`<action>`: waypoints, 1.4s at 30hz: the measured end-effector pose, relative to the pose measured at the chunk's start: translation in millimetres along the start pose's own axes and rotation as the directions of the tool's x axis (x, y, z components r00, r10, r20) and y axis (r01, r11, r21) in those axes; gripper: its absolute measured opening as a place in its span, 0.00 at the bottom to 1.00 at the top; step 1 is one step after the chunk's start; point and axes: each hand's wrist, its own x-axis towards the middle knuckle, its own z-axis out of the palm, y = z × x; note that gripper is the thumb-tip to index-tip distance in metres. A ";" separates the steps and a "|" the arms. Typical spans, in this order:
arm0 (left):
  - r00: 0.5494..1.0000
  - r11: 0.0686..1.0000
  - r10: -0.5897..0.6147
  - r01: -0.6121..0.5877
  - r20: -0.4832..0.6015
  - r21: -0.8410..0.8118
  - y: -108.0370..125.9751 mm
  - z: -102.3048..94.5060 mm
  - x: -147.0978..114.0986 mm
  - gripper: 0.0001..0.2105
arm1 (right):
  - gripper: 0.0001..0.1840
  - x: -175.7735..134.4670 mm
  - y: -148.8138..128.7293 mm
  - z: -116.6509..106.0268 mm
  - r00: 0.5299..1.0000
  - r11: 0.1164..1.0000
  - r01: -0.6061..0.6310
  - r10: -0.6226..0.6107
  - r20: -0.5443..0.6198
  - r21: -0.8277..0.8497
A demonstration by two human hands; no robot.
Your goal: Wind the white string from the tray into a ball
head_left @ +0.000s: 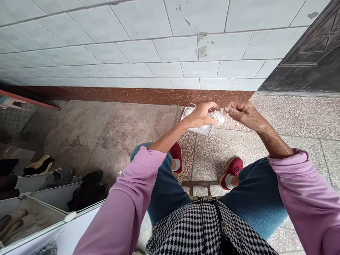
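My left hand (pixel 203 115) is curled around a small bundle of white string (pixel 217 115), held above the floor in front of my feet. Just to its right, my right hand (pixel 244 114) pinches a strand of the same string between thumb and fingertips. Below the left hand lies a white box or tray (pixel 200 129), partly hidden by that hand, with more white string (pixel 188 111) in it. A loose strand (pixel 221 142) trails from there over the speckled floor toward my right shoe.
A tiled wall (pixel 175 49) stands ahead, with a dark door (pixel 313 60) at the right. Shoe compartments (pixel 50 198) are at the lower left. My red shoes (pixel 231 170) flank a wooden bar (pixel 199 183) of what looks like a seat.
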 end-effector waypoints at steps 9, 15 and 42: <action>0.998 0.768 -0.002 0.041 0.062 -0.639 10.3 2.6 1.4 0.24 | 0.35 7.4 23.6 1.8 1.000 0.997 -0.004 0.002 0.027 0.074; 0.980 0.701 -0.113 -0.037 -0.163 -0.713 7.1 -9.8 6.4 0.18 | 0.25 6.9 19.6 15.9 0.978 0.892 -0.203 0.169 0.119 0.405; 0.967 0.714 -0.128 -0.065 -0.221 -0.697 12.9 -14.2 5.5 0.30 | 0.16 5.8 19.6 18.1 0.907 0.997 -0.059 0.030 -0.419 -0.057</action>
